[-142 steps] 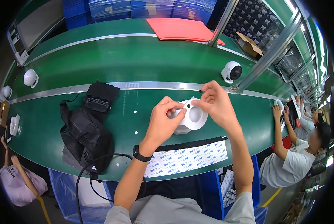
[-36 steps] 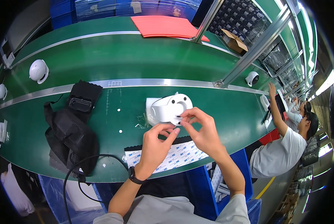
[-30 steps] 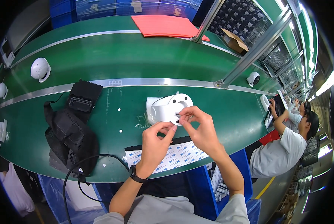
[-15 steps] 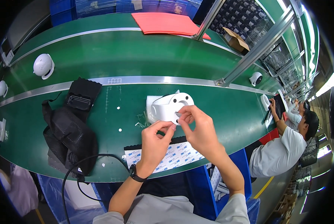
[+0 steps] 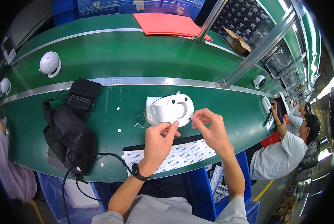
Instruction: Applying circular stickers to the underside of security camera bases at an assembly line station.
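A white plastic device point(image 5: 161, 112) lies on the green bench in front of me, its ring-shaped base turned up. Black round pads point(image 5: 173, 101) dot the base's rim, around a recessed round middle. My left hand point(image 5: 160, 137) is closed at the base's near edge, thumb pressed on the rim. Just right of the base, my right hand point(image 5: 211, 128) pinches thumb and forefinger together at a small black pad point(image 5: 190, 118) by the rim. Under my wrists lies a sheet with white, blue-printed backing point(image 5: 185, 154) and a black edge.
To the left sit a black mesh bag point(image 5: 70, 130) and a black cable point(image 5: 101, 154). White round devices point(image 5: 50, 64) stand on the green belt beyond the metal rail point(image 5: 144, 80). Co-workers flank me, one on the right point(image 5: 281, 153). Blue bins point(image 5: 200, 186) stand below the bench edge.
My right hand has moved right, off the base's middle to its right edge. The white devices on the belt have shifted right. A co-worker's arm has come in at the far left.
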